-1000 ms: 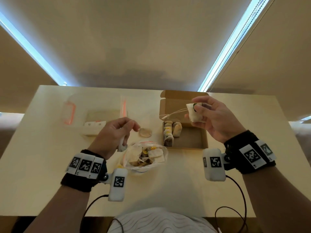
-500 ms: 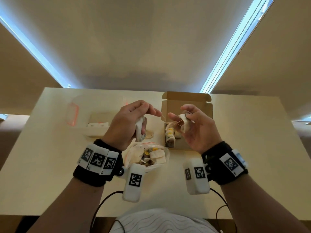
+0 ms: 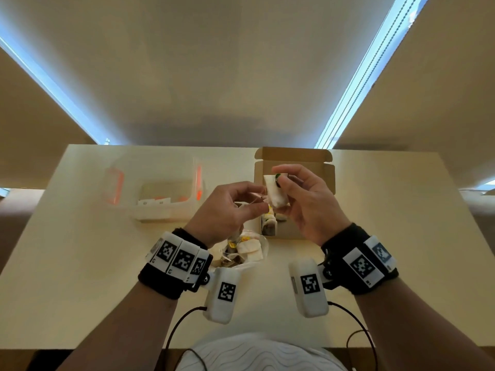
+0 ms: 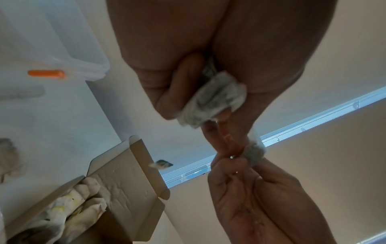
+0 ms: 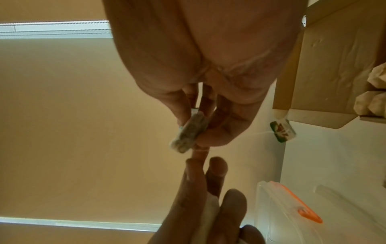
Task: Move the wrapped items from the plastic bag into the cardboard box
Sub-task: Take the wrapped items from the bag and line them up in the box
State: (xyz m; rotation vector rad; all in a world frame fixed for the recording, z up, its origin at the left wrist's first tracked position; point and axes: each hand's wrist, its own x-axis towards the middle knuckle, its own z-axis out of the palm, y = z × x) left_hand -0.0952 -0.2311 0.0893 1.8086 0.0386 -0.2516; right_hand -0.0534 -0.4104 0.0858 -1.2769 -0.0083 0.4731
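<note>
Both hands have come together since half a second ago: then they were apart, each with its own wrapped item, and now they meet above the cardboard box [image 3: 294, 167]. Right hand [image 3: 308, 204] pinches a white tea bag [image 3: 276, 192] between thumb and fingers [image 5: 185, 109], held in the air over the box. Left hand [image 3: 227, 210] keeps a second bag [image 4: 213, 99] curled in its palm, while its thumb and forefinger pinch near the string of the first one. The plastic bag [image 3: 241, 253] with more items lies on the worktop [image 3: 80, 250]. I judge the step is untangling the string; next, the bag must be lowered beside the row in the box.
</note>
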